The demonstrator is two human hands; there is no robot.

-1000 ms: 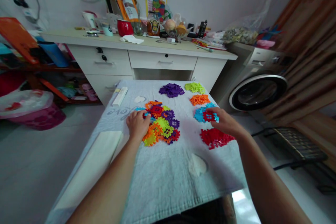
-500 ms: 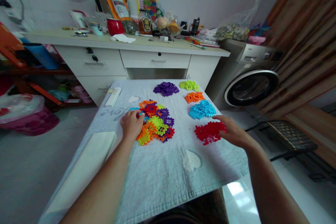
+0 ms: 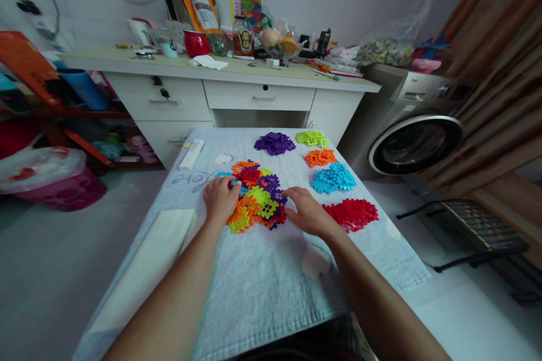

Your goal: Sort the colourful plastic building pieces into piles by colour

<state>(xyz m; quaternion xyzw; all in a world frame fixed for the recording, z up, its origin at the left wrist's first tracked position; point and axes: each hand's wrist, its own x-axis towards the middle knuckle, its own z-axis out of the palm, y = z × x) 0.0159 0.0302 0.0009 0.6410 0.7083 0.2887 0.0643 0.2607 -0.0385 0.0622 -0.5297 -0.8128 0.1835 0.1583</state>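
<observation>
A mixed heap of coloured plastic tiles (image 3: 259, 194) lies in the middle of a pale blue towel (image 3: 262, 276). My left hand (image 3: 221, 198) rests on the heap's left edge, fingers curled over the tiles. My right hand (image 3: 308, 211) lies at the heap's right edge, fingers stretched toward the purple and red tiles, holding nothing. Sorted piles lie to the right: red (image 3: 351, 214), blue (image 3: 333, 177), orange (image 3: 320, 157), lime green (image 3: 312, 138) and purple (image 3: 275, 143).
A white stick-shaped object (image 3: 192, 154) and a folded white cloth (image 3: 148, 259) lie on the towel's left side. Behind stand a cluttered white desk (image 3: 258, 96) and a washing machine (image 3: 415, 141). A pink tub (image 3: 51, 177) sits on the floor at left.
My right hand carried a red tile from above the blue pile to the red pile, let it go, then moved left to the mixed heap. My left hand stayed on the heap.
</observation>
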